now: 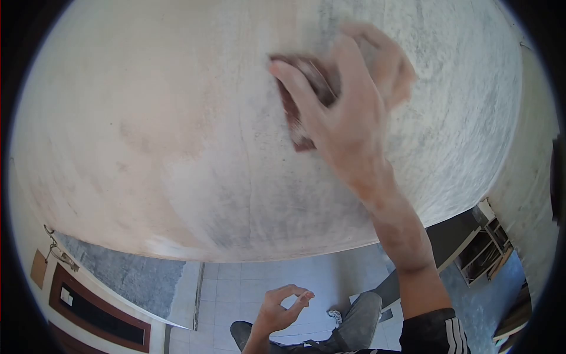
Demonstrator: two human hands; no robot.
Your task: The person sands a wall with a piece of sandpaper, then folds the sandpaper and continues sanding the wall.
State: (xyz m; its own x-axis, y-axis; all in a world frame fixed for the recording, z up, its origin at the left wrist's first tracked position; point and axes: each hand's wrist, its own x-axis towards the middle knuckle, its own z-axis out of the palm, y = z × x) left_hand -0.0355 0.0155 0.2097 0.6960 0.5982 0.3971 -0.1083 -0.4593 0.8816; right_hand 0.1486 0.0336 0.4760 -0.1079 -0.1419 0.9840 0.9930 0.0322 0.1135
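Pressing a sanding block [303, 100] to the ceiling [177, 118] at one o'clock, the right hand [348, 112] is clamped round it; greyer patches seem left. The left hand [283, 307] hangs loosely curled, empty.

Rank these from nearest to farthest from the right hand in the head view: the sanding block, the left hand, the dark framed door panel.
1. Sanding block: under the right hand, pressed on the pale surface.
2. Left hand: below, near the bottom edge, fingers curled and holding nothing.
3. Dark framed door panel: far bottom left.
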